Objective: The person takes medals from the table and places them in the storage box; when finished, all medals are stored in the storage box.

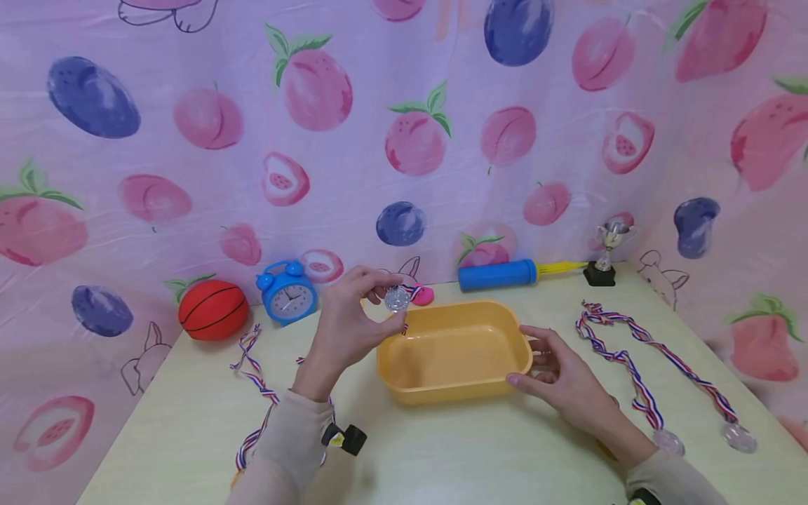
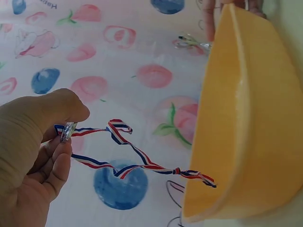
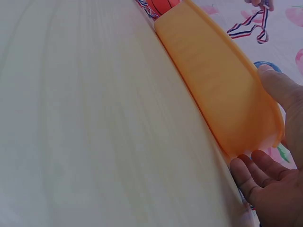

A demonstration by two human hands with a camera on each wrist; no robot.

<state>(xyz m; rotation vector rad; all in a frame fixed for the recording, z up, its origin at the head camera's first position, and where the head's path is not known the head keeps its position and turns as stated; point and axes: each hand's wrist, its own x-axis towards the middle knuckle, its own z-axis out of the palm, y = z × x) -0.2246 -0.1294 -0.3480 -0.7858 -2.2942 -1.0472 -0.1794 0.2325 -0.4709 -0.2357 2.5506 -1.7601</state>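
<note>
Left hand (image 1: 344, 326) pinches silver medal (image 1: 397, 299) by rim, above yellow tub's (image 1: 452, 384) left corner. Disc small, stiff, likely light; striped ribbon (image 2: 124, 166) limp, trailing, apt to snag. Right hand (image 1: 562, 375) flat-fingered, steadying tub's right wall on surface (image 1: 189, 428).

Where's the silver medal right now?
In the head view, the left hand pinches the medal in the air over the yellow tub's back-left corner, in front of the blue clock.
</note>
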